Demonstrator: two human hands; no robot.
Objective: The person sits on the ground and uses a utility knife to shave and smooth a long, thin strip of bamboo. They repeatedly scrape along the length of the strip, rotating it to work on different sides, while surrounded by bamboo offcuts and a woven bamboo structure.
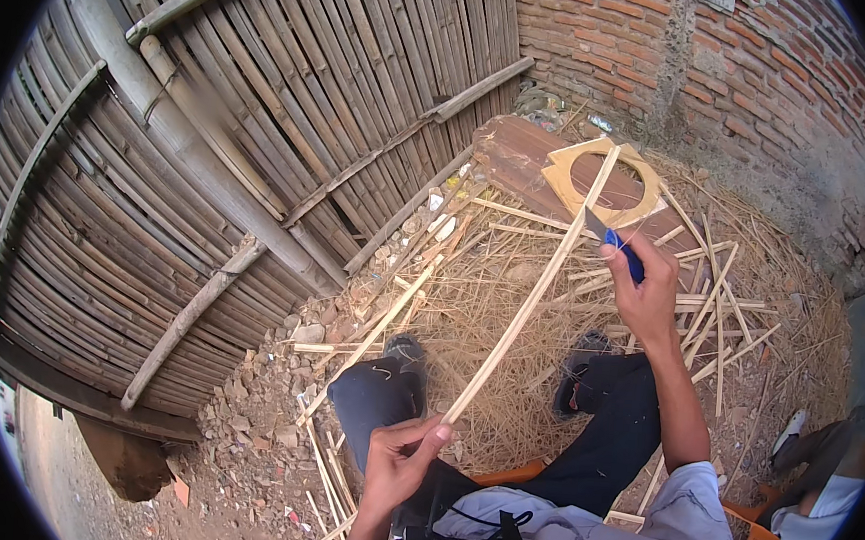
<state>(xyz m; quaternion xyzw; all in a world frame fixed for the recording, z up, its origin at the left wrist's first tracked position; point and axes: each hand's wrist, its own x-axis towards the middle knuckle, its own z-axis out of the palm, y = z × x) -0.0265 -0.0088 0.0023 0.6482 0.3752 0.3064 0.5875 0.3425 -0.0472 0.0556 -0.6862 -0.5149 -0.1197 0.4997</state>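
Between finger and thumb, my left hand pinches the near end of a long pale bamboo strip. The strip slants up and away to the right, its far end over a board with a round hole. My right hand is closed around the blue handle of a knife. The knife's grey blade meets the strip near its far part; I cannot tell whether it cuts into the wood. Thin shavings cover the ground between my feet.
More cut strips lie in a loose pile on the right, others by my left leg. A brown plank rests beneath the holed board. A bamboo fence and brick wall close off the corner. Another person's leg shows at right.
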